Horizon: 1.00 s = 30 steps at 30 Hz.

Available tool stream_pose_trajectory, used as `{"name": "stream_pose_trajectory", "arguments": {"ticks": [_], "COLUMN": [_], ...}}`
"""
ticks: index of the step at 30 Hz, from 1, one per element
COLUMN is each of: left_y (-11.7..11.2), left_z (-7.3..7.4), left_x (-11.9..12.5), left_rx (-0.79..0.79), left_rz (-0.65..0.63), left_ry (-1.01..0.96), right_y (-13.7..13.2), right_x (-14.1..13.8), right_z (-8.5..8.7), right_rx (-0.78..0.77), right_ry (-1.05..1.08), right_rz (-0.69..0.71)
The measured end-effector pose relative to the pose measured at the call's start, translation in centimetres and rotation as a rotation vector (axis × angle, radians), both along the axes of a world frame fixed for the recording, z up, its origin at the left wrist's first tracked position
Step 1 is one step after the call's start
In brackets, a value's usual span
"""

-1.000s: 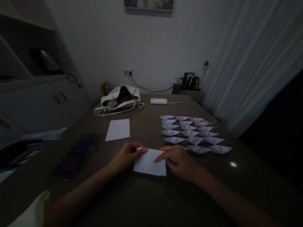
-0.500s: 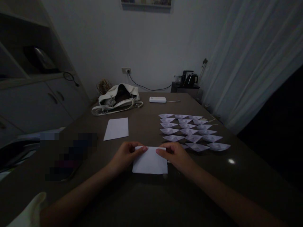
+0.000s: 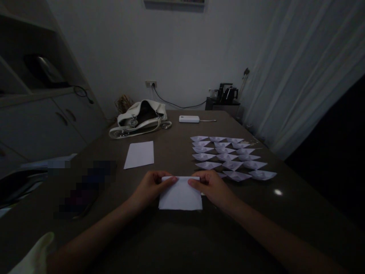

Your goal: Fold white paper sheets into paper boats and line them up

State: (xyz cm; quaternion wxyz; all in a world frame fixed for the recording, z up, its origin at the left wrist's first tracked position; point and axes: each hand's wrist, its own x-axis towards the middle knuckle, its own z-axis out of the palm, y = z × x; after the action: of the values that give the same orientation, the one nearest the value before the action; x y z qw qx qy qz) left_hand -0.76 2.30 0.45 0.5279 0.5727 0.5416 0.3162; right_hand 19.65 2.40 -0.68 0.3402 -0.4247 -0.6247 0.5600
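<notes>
A folded white sheet of paper [image 3: 180,194] lies on the dark table [image 3: 176,239] right in front of me. My left hand [image 3: 149,187] pinches its top left corner. My right hand [image 3: 212,186] pinches its top right corner, fingers curled on the upper edge. Both hands rest on the table at either side of the sheet. Several small white paper boats [image 3: 228,156] stand in rows just beyond my right hand. A second flat white sheet [image 3: 139,154] lies farther back to the left.
A white handbag [image 3: 141,118] sits at the far end of the table, with a white power bank [image 3: 189,119] and cable beside it. A kettle [image 3: 225,93] stands on a low stand behind. Cabinets line the left, a curtain hangs at the right.
My right hand moved from the sheet's middle to its top right corner. The sheet now lies squarer to me. The view has tilted slightly.
</notes>
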Motion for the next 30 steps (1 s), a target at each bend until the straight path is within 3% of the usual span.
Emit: {"name": "stream_pose_trajectory", "arguments": {"ticks": [6,13,18,22,30], "left_y": [0.1,0.3,0.2,-0.4,-1.0], "left_z": [-0.1,-0.7,-1.0,-1.0,-1.0], "left_x": [0.0,-0.5,-0.5,-0.1,0.4], "left_rx": [0.055,0.175,0.161,0.242,0.291], "left_rz": [-0.013,-0.214,-0.186,-0.207,-0.276], "left_ry": [0.061,0.157,0.128,0.172,0.172], "right_y": [-0.2,-0.5,-0.5,-0.7,-1.0], "right_x": [0.1,-0.1,-0.2,-0.4,-0.8], "right_z": [0.1,0.0,0.0,0.0,-0.3], "right_rx": [0.038,0.165,0.257,0.349,0.348], "right_ry": [-0.023,-0.150,-0.217,-0.280,-0.306], "right_rz": [0.020,0.037,0.045,0.040,-0.018]}}
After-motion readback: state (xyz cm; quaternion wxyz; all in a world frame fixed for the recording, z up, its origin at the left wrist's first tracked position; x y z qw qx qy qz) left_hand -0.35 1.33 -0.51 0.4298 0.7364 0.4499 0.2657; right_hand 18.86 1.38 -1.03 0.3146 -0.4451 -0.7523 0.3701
